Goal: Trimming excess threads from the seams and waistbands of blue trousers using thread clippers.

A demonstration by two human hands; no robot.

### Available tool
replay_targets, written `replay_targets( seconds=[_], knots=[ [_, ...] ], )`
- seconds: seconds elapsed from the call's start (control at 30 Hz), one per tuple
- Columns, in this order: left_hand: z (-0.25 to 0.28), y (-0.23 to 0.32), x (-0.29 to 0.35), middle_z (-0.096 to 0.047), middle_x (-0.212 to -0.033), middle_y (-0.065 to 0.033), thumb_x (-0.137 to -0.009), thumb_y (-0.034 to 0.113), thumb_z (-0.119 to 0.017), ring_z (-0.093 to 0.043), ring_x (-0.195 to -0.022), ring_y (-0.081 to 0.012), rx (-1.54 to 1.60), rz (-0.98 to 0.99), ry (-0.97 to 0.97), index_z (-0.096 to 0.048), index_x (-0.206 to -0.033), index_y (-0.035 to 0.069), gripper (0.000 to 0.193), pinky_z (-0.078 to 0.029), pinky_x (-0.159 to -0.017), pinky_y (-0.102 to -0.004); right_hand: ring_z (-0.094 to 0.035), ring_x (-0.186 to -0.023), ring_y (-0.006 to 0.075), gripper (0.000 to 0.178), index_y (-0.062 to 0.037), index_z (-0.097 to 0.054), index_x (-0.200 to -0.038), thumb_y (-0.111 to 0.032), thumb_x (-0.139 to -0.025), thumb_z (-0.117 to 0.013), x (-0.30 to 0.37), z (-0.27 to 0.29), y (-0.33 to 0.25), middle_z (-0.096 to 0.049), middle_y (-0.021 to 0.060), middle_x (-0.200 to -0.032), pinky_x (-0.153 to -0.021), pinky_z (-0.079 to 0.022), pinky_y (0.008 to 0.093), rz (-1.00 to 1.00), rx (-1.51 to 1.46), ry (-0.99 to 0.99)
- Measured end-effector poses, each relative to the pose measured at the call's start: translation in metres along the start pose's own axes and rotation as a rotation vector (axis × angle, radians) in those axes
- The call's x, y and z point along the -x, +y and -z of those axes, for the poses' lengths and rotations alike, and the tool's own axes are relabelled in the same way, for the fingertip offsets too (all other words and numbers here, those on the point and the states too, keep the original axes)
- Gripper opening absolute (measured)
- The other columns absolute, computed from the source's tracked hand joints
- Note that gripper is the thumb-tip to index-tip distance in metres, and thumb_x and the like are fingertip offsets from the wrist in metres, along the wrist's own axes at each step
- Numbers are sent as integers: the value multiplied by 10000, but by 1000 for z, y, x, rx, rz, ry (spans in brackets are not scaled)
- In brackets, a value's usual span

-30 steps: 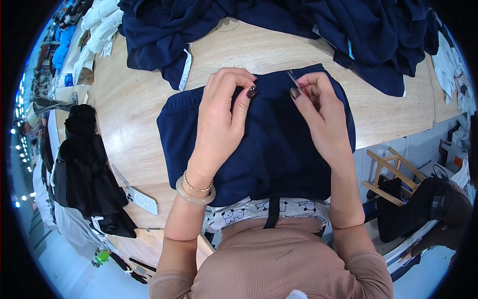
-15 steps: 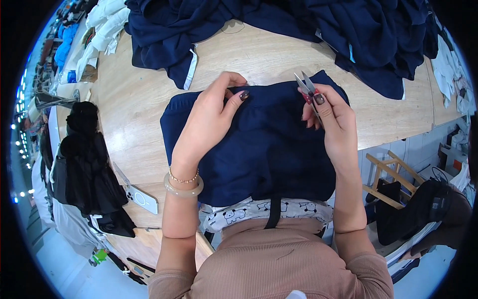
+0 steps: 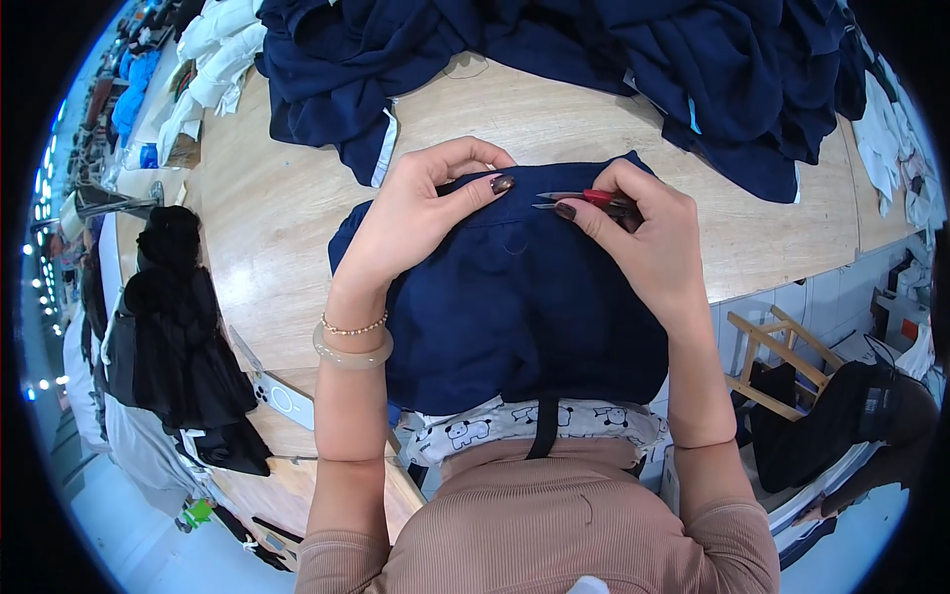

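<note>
The worktop (image 3: 262, 282) spreads out beyond and to the left of the navy garment (image 3: 515, 327), and a heap of navy cloth (image 3: 584, 49) rests past the garment's far edge. The garment has its far part over the worktop and its near edge against the patterned cloth (image 3: 470, 433) at the person's waist. Compared with half a second ago, its left end shows less, more of it now hidden by the left forearm.

The main change is on the right: the right hand (image 3: 648, 228) has come inward, and the snips (image 3: 599, 197), which pointed up near the garment's far right corner, now point left across its far band. That brings the blades to the cloth near the left thumb.

The left hand (image 3: 421, 210) reaches over the garment's left part, wrist angled inward, thumb on top and fingers curled behind the far edge; its grip is narrow, pinching the band. The right wrist bends inward, its grip closed around the snips, whose blades stand slightly apart. A pale curved thread (image 3: 517, 248) shows on the garment, below the band.
</note>
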State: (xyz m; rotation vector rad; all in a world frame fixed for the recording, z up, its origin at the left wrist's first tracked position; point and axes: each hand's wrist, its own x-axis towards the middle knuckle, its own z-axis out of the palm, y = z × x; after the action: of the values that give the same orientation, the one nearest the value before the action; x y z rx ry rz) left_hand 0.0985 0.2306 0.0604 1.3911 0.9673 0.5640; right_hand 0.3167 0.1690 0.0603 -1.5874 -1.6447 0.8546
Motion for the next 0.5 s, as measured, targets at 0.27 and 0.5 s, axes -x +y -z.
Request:
replay_targets(
  seconds=[0.27,0.5],
  knots=[
    [3,2,9,-664,-947,-41,-911,60,-614,-584,-867,-57,-43,-73,-3,-613,-1068,-44,188,-459,-784,-171,-574,-555,193,297,-43,-578,-737,-269,-766,-768,-6,1,-9,-588,57,-638,-529,-444,280,200,110,-10],
    [1,6,11,-662,-940,-39,-916,76,-615,-581,-850,-56,-21,-86,-17,-615,-1067,-37,188,-461,-768,-168,-518,-538,137,283,-27,-582,-728,-227,-765,-779,-3,4,-11,-560,41,-621,-505,-391,247,208,109,-14]
  ],
)
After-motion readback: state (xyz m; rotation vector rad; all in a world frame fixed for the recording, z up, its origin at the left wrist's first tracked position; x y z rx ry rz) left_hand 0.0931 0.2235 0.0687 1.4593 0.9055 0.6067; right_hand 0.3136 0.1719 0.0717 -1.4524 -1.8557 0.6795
